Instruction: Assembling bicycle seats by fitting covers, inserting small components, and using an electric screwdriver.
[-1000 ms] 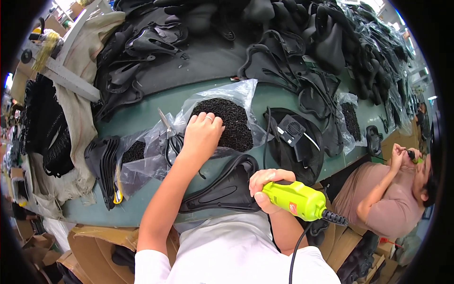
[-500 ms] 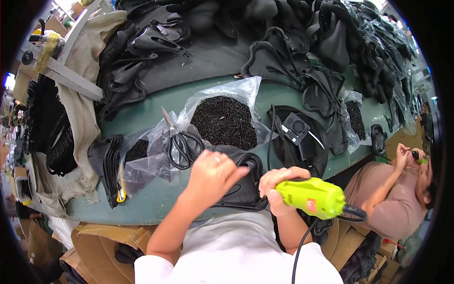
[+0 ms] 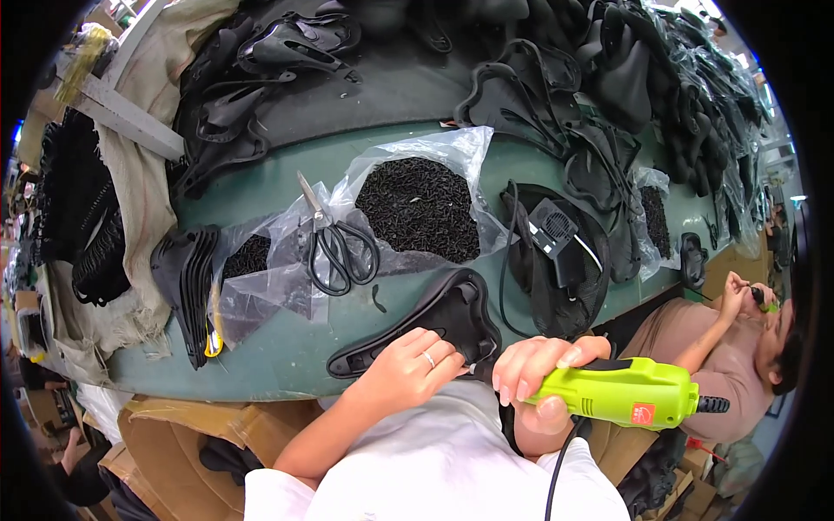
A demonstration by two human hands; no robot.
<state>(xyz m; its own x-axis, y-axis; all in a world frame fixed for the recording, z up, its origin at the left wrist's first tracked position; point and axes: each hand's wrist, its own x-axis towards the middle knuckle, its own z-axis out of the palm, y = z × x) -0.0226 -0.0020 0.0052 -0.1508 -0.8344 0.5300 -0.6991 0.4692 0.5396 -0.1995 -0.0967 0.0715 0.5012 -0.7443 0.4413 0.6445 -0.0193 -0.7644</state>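
My right hand (image 3: 543,375) is wrapped round a lime-green electric screwdriver (image 3: 630,391) that lies roughly level, its tip toward the left. At that tip my left hand (image 3: 407,373), wearing a ring, has its fingers closed in a pinch; whatever sits between them is too small to make out. Just beyond both hands, a black bicycle saddle shell (image 3: 417,326) rests on the green table near its front edge. My left hand partly covers the shell's near side.
Black-handled scissors (image 3: 334,252) lie beside an open plastic bag of small black screws (image 3: 417,208). Stacked black shells (image 3: 187,291) and a yellow cutter (image 3: 214,344) are at left. A power adapter (image 3: 556,233) sits on a black shell. Another person (image 3: 704,356) works at right.
My left hand has come down and right, closing its fingers at the screwdriver's tip. The screwdriver has shifted right and slightly lower. More of the shell now shows.
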